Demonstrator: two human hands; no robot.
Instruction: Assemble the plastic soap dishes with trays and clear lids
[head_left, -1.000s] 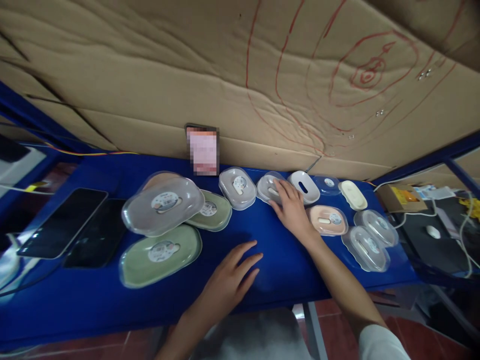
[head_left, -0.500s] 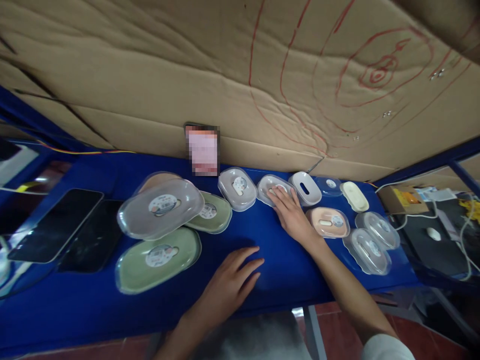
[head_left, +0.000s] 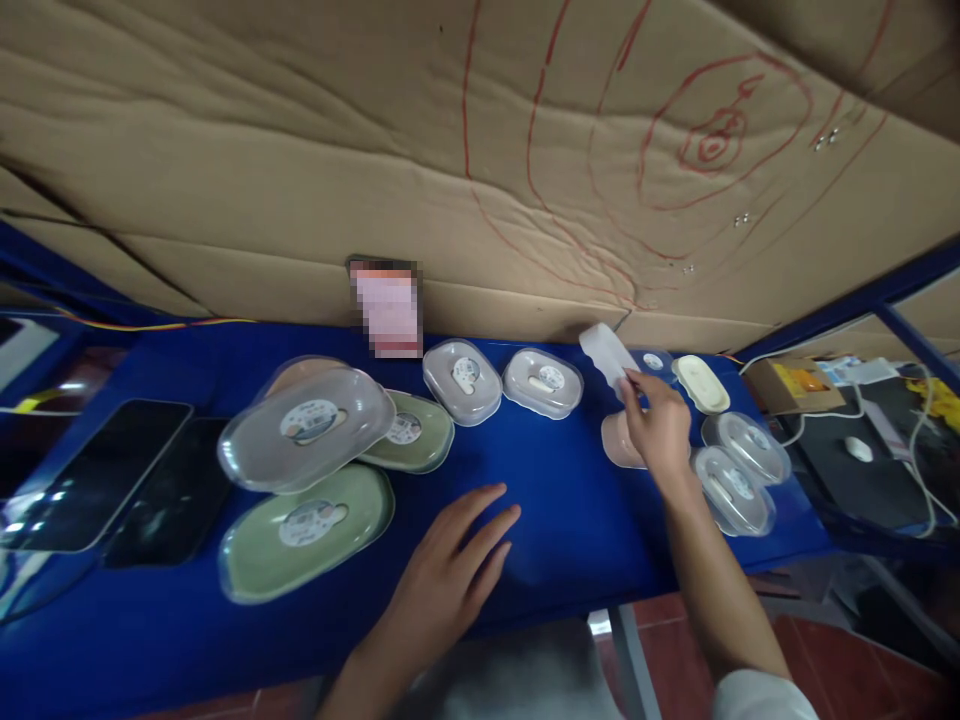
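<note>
My right hand point(head_left: 661, 428) pinches the edge of a white soap dish point(head_left: 604, 354), tilted up off the blue table. Below that hand, partly covered by it, lies a peach soap dish point(head_left: 619, 440). To the left sit two greyish lidded soap dishes with labels, one grey dish point(head_left: 543, 384) nearer and another grey dish point(head_left: 462, 382) beyond it. My left hand point(head_left: 459, 560) hovers over or rests on the table front with fingers spread, holding nothing. Nearest to it is a long green dish point(head_left: 307, 535) under a clear lid.
A long grey lidded dish point(head_left: 307, 430) overlaps a green dish point(head_left: 412, 430) at left. At right lie a cream dish point(head_left: 702, 384), a clear lid point(head_left: 654, 364) and two clear-lidded dishes point(head_left: 733, 490). A phone point(head_left: 390, 310) leans on the cardboard wall; dark tablets point(head_left: 97, 475) lie far left.
My right hand has left the grey lidded dish, moved right and lifted the white dish off the table. My left hand stays spread in about the same place. The view has shifted slightly.
</note>
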